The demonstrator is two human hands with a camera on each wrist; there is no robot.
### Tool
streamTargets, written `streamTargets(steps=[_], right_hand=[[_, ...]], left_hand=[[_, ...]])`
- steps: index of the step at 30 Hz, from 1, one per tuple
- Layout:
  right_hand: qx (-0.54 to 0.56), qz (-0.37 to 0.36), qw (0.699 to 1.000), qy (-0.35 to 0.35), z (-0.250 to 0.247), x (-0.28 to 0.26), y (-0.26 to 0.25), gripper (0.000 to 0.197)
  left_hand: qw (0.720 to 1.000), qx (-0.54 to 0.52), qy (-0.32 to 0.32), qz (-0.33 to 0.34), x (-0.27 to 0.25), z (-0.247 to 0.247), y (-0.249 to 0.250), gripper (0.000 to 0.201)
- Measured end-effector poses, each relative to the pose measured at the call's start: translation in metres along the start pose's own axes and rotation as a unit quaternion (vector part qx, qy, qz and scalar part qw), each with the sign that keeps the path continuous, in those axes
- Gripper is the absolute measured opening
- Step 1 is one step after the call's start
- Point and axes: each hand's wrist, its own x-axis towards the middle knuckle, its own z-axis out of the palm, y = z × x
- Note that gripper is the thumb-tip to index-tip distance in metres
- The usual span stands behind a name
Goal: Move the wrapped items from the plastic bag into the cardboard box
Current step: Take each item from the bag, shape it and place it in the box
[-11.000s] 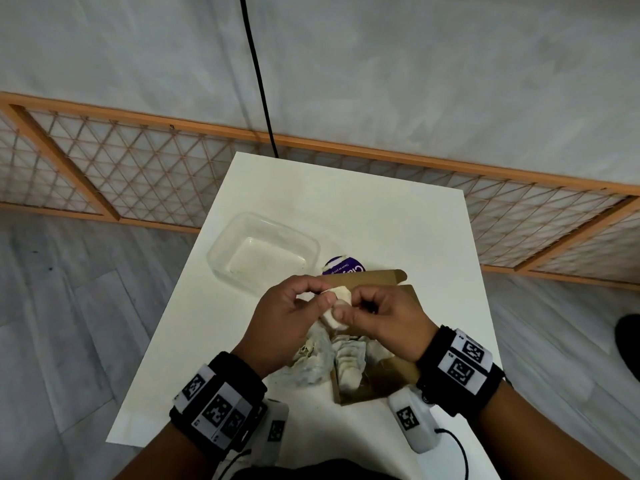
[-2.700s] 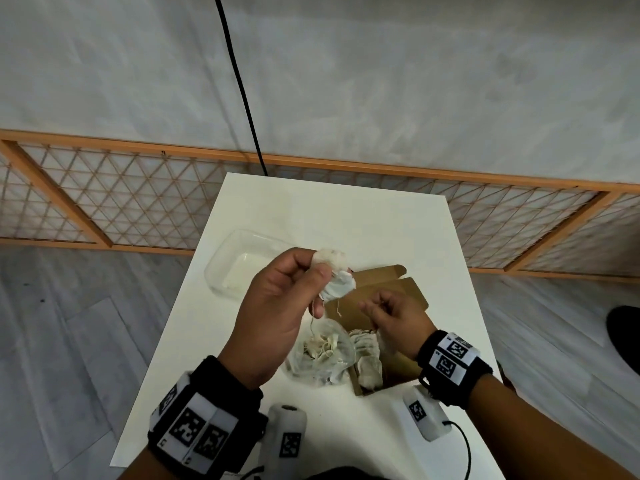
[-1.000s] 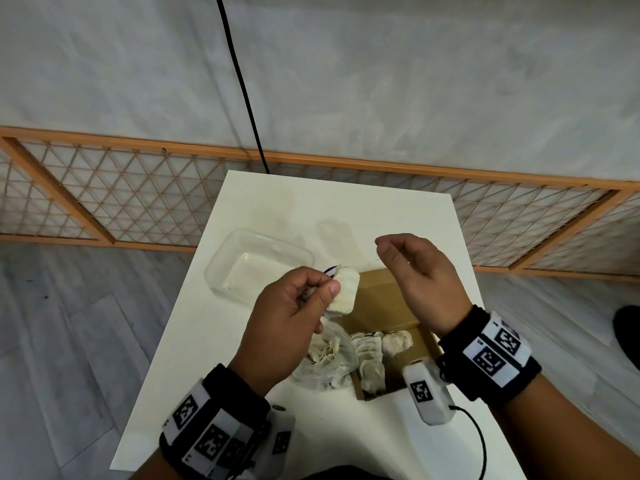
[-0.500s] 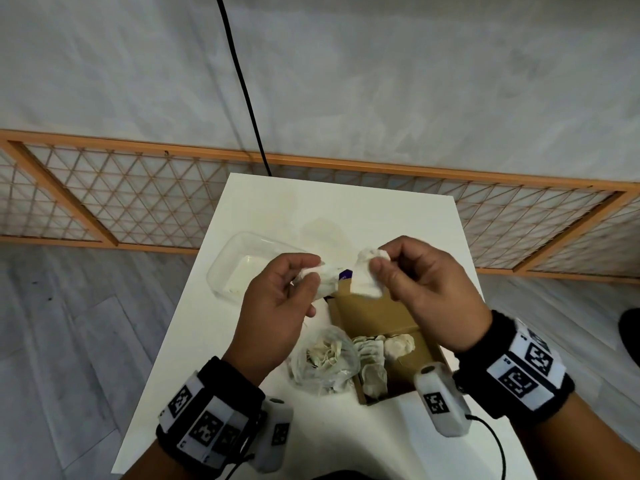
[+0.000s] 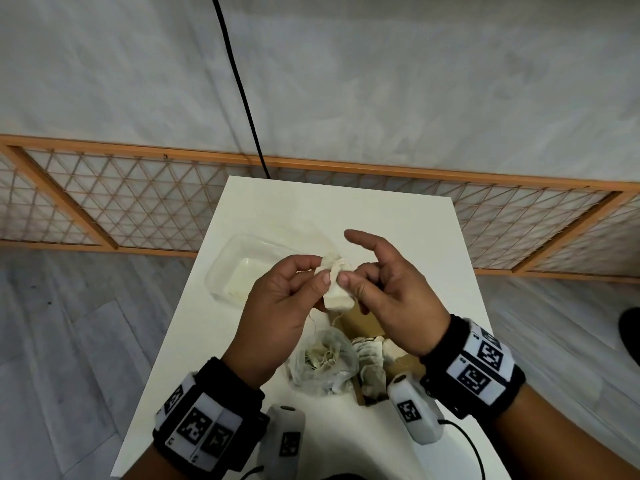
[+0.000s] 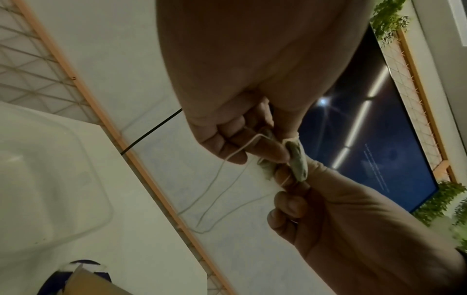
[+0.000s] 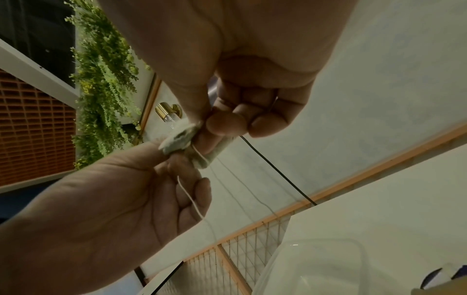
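A small white wrapped item [image 5: 335, 285] with a thin string is held in the air above the open cardboard box [image 5: 360, 323]. My left hand [image 5: 320, 271] pinches its left side and my right hand [image 5: 349, 279] pinches its right side, index finger lifted. The left wrist view shows the wrapped item [image 6: 298, 159] between both hands, its string looping down. It also shows in the right wrist view [image 7: 180, 139]. The crumpled clear plastic bag [image 5: 322, 363] with several items lies left of the box. More wrapped items [image 5: 372, 362] lie in the box.
An empty clear plastic container [image 5: 239, 268] stands on the white table [image 5: 381, 216] at the left. A dark blue and white round thing [image 6: 58, 277] lies behind the box flap. A black cable [image 5: 239, 88] hangs down the wall, and a wooden lattice fence [image 5: 138, 199] runs behind the table.
One second ago only my left hand held the item, with my right hand raised and free. My right hand then took hold too, and both hands now pinch it close together.
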Motion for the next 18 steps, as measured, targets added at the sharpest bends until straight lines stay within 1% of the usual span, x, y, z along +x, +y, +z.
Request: streamTargets(steps=[1, 4, 5, 7, 9, 11, 12, 14, 16, 18], right_hand=[[0.000, 0.005, 1.000, -0.004, 0.000, 0.000, 0.001, 0.041], [-0.015, 0.001, 1.000, -0.026, -0.001, 0.001, 0.006, 0.012], [-0.034, 0.002, 0.999, -0.027, -0.001, 0.002, 0.008, 0.012], [-0.066, 0.004, 0.998, -0.020, -0.001, 0.002, 0.014, 0.025], [-0.086, -0.005, 0.996, -0.010, -0.003, 0.001, 0.020, 0.037], [-0.097, -0.015, 0.995, 0.001, -0.005, -0.001, 0.028, 0.043], [-0.099, -0.022, 0.995, 0.005, -0.007, -0.002, 0.031, 0.041], [-0.086, -0.024, 0.996, -0.001, -0.011, -0.006, 0.038, 0.034], [-0.044, 0.005, 0.999, -0.019, -0.018, -0.012, 0.043, 0.022], [0.004, 0.043, 0.998, -0.038, -0.024, -0.020, 0.047, 0.011]], left_hand=[[1.000, -0.007, 0.004, 0.000, 0.001, -0.001, -0.001, 0.019], [1.000, 0.021, 0.008, 0.019, 0.001, 0.000, -0.004, 0.015], [0.999, 0.040, 0.008, 0.023, 0.001, 0.001, -0.005, 0.013], [0.997, 0.074, 0.013, 0.022, 0.001, 0.002, -0.008, 0.013], [0.996, 0.084, 0.008, 0.009, 0.003, 0.002, -0.011, 0.014], [0.995, 0.104, -0.005, -0.003, 0.004, 0.003, -0.015, 0.017], [0.992, 0.125, -0.007, -0.005, 0.006, 0.004, -0.017, 0.017], [0.989, 0.150, -0.010, 0.000, 0.008, 0.007, -0.023, 0.011], [0.990, 0.140, -0.029, -0.001, 0.009, 0.011, -0.029, 0.005], [0.992, 0.124, -0.036, 0.004, 0.008, 0.018, -0.032, 0.003]])
